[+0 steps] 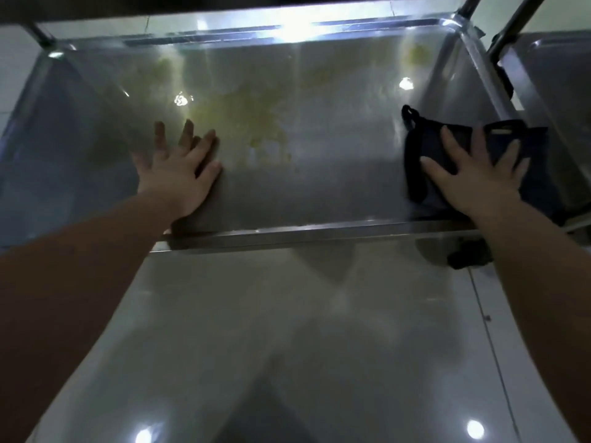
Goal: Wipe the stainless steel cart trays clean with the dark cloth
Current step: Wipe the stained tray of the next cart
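Head view. Stainless steel tray [319, 193] of a cart fills the upper half, its raised rim running just under both wrists. Surface dull and smeared; yellowish stains [252, 119] lie beyond and to the right of the left hand [179, 167], with fainter yellow patches near the far rim. Bright light glare along the far edge and several small spot reflections on the steel.

Left hand flat on the tray, fingers spread wide, holding nothing. Right hand [473, 174] also spread, palm pressed down on the dark cloth [425, 174], which sits bunched under it near the tray's right side wall; cloth sticks out past the fingertips and toward the left hand.

Cart upright posts [508, 30] rise beyond the right hand. Another steel surface [563, 87] shows to the right of that hand, cut off by the frame. Below the forearms, glossy pale tiled floor [287, 346] with ceiling-light reflections.

Whole frame motion-blurred. A dark shape under the rim near the right wrist is hard to make out. Top edge is dark, detail lost.
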Available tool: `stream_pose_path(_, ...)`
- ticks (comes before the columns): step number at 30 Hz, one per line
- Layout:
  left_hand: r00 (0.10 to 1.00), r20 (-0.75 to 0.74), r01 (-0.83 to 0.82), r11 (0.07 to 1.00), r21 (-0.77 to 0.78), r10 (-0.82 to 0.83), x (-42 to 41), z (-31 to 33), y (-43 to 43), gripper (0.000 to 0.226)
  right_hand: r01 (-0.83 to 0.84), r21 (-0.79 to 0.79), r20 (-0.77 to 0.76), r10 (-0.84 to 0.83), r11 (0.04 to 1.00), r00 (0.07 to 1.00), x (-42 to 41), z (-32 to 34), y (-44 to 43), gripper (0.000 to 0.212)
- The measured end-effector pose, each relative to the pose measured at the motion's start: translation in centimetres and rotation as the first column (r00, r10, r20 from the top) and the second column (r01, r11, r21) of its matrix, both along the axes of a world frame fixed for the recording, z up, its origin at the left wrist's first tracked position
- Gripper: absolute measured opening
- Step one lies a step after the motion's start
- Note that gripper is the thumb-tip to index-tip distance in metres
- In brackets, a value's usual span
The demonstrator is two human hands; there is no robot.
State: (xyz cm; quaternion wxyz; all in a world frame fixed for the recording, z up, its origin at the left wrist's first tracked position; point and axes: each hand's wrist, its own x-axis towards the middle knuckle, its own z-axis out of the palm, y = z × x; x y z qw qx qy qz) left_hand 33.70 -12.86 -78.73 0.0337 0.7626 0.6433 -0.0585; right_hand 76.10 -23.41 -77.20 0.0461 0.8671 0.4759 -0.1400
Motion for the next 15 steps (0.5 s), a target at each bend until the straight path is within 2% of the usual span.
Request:
stream_pose_path(3, 0.999, 0.035, -0.005, 1.0, 0.003, 0.004, -0.4, -0.5, -0.3, 0.058, -0.026, 0.033, 0.04, 0.025, 0.999, 0.999, -3.7, -0.7, 0.1, 0.072)
stream_pose_path(7, 0.998, 0.058, -0.014, 1.0, 0.014, 0.013, -0.7, -0.7, 0.0, 0.057, -0.296, 0.146, 0.056, 0.29, 0.944, 0.955, -14.5, -1.4, 0.5, 0.067)
stream_pose_path(9, 0.999, 0.053, -0.014, 1.0, 0.015, 0.013, -0.9, -0.9, 0.1, 0.056, -0.45, 0.161, 0.043, 0.449, 0.878, 0.892, -20.5, -1.7, 1.0, 0.067)
stream_pose_path(11, 0.998, 0.061, -0.015, 1.0, 0.018, 0.014, -0.9, -1.0, 0.1, 0.055, -0.539, 0.163, 0.038, 0.541, 0.826, 0.84, -23.8, -2.0, 2.6, 0.065)
stream_pose_path(15, 0.998, 0.063, -0.018, 1.0, 0.008, 0.017, -0.8, -1.2, 0.3, 0.057, -0.448, 0.133, -0.019, 0.455, 0.884, 0.891, -22.9, -1.8, 9.9, 0.063)
